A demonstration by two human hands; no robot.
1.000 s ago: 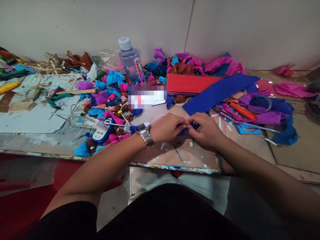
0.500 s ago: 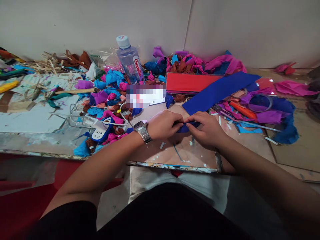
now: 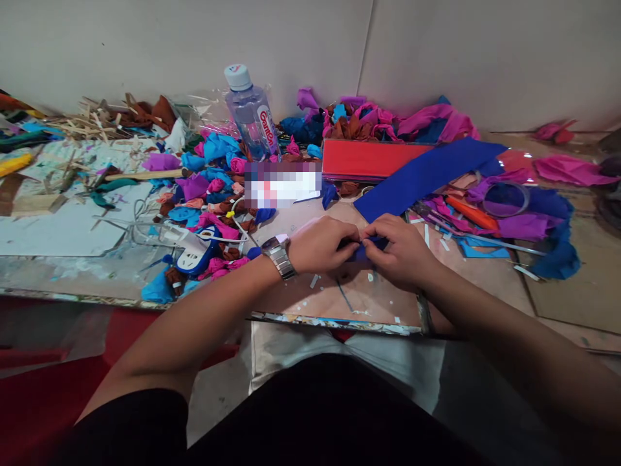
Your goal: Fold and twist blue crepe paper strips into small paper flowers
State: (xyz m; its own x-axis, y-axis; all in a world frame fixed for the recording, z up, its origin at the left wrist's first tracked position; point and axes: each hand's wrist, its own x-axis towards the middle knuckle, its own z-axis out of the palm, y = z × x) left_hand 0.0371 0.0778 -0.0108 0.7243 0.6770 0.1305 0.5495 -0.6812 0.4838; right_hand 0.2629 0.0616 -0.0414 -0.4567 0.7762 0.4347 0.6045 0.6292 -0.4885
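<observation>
My left hand [image 3: 326, 244], with a metal watch [image 3: 278, 256] at the wrist, pinches a small dark-blue piece of crepe paper [image 3: 361, 254]. My right hand [image 3: 398, 249] pinches the same piece from the other side. The fingertips of both hands meet over it, close above the board [image 3: 315, 304], and cover much of it. Just beyond my right hand a long blue crepe paper strip [image 3: 427, 175] lies slantwise, its far part over a flat red stack [image 3: 373, 158].
Left of my hands are many crumpled paper pieces [image 3: 194, 188], a bottle [image 3: 252, 123] and a white-and-blue power strip [image 3: 194, 255]. At the right lie an orange-handled tool [image 3: 473, 215], a clear tape roll [image 3: 505, 199] and a thin rod [image 3: 490, 238]. Wood sticks [image 3: 92, 123] are heaped back left.
My fingertips have come closer together over the blue piece, and less of it shows. Both hands stay in nearly the same place.
</observation>
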